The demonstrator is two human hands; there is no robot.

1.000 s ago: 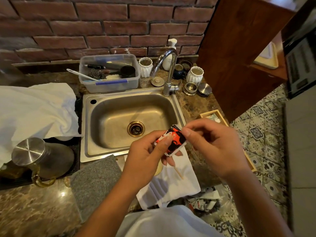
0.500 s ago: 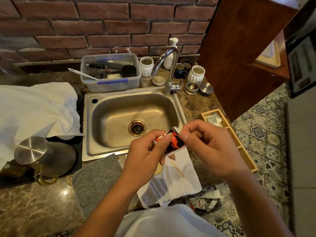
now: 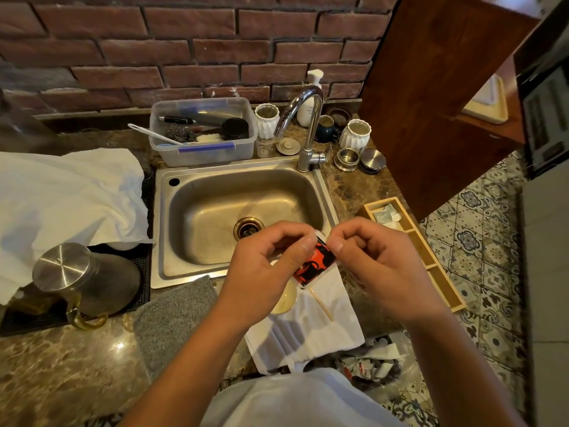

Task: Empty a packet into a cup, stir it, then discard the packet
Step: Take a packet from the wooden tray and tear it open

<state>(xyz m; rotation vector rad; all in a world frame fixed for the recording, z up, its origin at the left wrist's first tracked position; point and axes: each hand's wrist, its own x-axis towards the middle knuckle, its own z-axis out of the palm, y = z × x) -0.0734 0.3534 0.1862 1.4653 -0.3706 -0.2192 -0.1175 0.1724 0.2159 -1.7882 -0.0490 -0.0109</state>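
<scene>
A small red, black and white packet (image 3: 314, 263) is held over the sink's front edge. My left hand (image 3: 268, 272) pinches its left side and my right hand (image 3: 378, 266) pinches its top right corner, thumbs close together. Below the packet, mostly hidden by my left hand, a pale yellow cup rim (image 3: 284, 298) shows on a white cloth (image 3: 311, 328). A thin wooden stirring stick (image 3: 321, 305) lies on that cloth beside the cup.
A steel sink (image 3: 172, 229) with a tap (image 3: 308, 124) lies ahead. A plastic tub (image 3: 203, 149) of utensils, white ribbed cups and steel lids stand behind it. A wooden divided tray (image 3: 421, 254) of sachets sits right. A bin of torn packets (image 3: 369, 362) is below. A steel jug (image 3: 80, 278), a grey mat and a white towel lie left.
Both hands have turned the packet more upright and drawn their thumbs together at its top edge. The right hand's grip shifted to the top corner.
</scene>
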